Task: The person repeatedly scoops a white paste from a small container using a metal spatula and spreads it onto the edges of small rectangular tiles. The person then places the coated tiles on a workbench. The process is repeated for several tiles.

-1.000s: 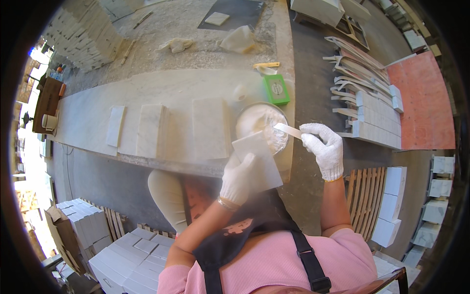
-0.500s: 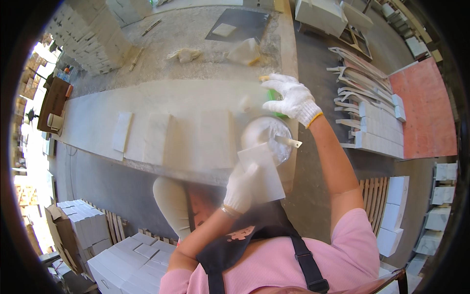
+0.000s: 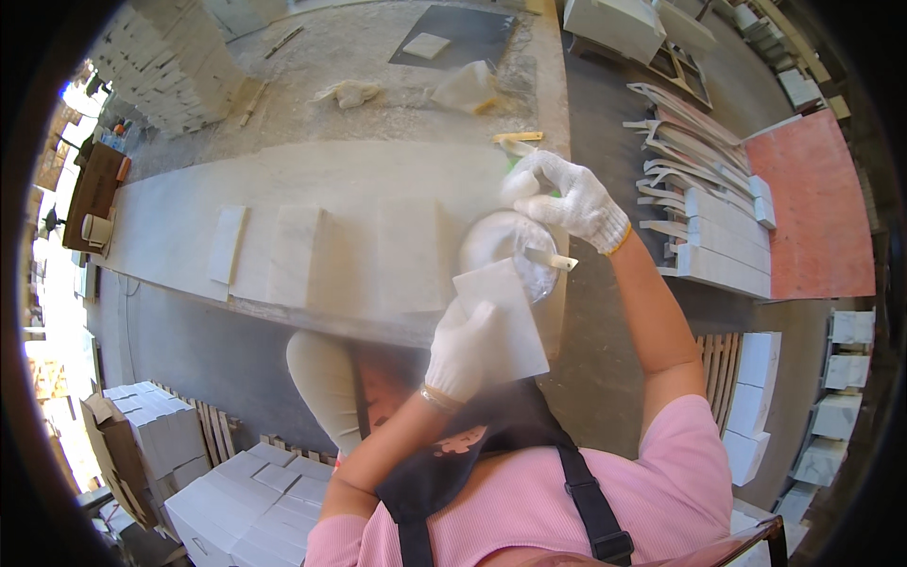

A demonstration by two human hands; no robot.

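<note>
My left hand (image 3: 463,350), in a white knit glove, grips a thin white rectangular tile (image 3: 513,321) by its left side, above the table's near edge. Beyond the tile stands a round bowl (image 3: 482,243) with pale contents, and a putty knife (image 3: 559,260) with a light handle lies across it. My right hand (image 3: 576,203), also gloved, is at the bowl's far rim with fingers curled and thumb drawn in. Whatever sits between its fingertips is hidden. Partly behind those fingers shows something green (image 3: 511,163), beside a yellow-handled tool (image 3: 518,137).
Several white slabs (image 3: 298,255) lie along the pale worktable (image 3: 170,194). Farther back are a crumpled cloth (image 3: 348,93) and a dark sheet (image 3: 453,33). Stacked white boxes (image 3: 250,506) stand at lower left. Curved pieces (image 3: 685,142) and a red board (image 3: 811,208) lie at right.
My right hand's spread fingers have curled in beside the bowl, uncovering more of the yellow-handled tool. My left hand still holds the tile, nearly in place. The view has shifted slightly.
</note>
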